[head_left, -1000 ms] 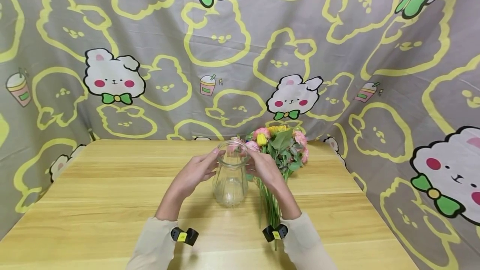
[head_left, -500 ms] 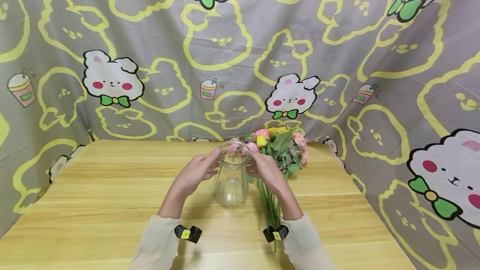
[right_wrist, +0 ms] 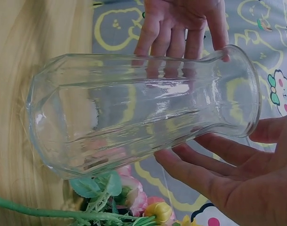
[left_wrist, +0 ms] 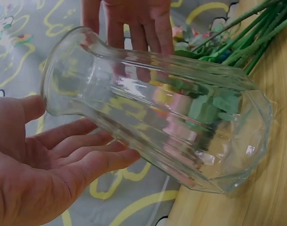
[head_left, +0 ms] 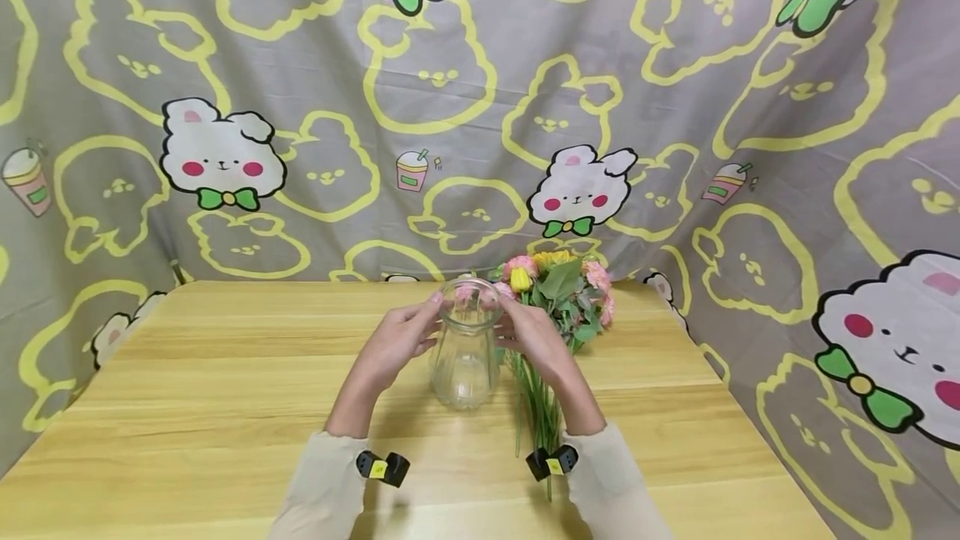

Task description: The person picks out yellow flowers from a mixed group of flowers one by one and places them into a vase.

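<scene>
A clear, faceted glass vase (head_left: 465, 369) stands upright on the wooden table, its flared mouth at the top. My left hand (head_left: 393, 342) is at its left side, thumb tip at the rim and fairly straight fingers along the glass below the neck. On the opposite side, my right hand (head_left: 534, 343) touches the vase in the same way, its extended fingers (right_wrist: 200, 174) against the wall. Through the glass, in the left wrist view, the vase (left_wrist: 152, 108) shows only the scene behind it.
Just right of the vase lies a flower bouquet (head_left: 566, 298), pink and yellow blooms toward the back, long green stems (head_left: 542, 407) running forward beneath my right forearm. A grey patterned cloth (head_left: 300, 65) hangs behind and beside the wooden table (head_left: 187, 423).
Both hands stay at the vase's sides. My left forearm has shifted slightly right; the vase and bouquet keep nearly the same place.
</scene>
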